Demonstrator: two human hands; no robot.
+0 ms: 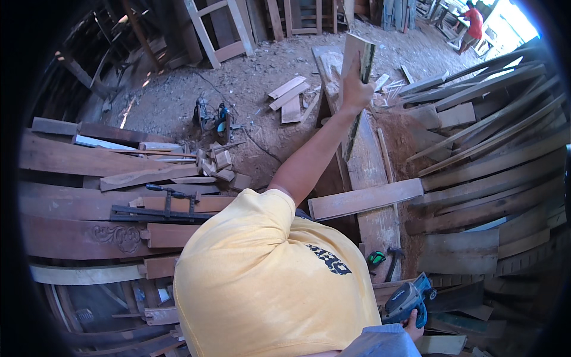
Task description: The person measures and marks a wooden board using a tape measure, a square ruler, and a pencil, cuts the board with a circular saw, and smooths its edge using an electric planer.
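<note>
My left hand (357,94), on an outstretched arm, is wrapped round a narrow wooden board (351,52). The board is held tilted over the far part of a long bench plank (372,169), its pale face on the left and its dark edge on the right. At the lower right, my right hand (414,327) grips the handle of a blue electric planer (402,299); only some of its fingers show. Across the bench plank lies a short board (366,199). Close to the planer are a green and black tape measure (376,258) and a hammer (394,265).
Stacked boards (505,196) line the right side. To the left lie more boards, one carved (116,236), and a bar clamp (169,205). A corded power tool (223,119) and offcuts (288,95) are on the ground. Far off, a person in red (473,25) bends over.
</note>
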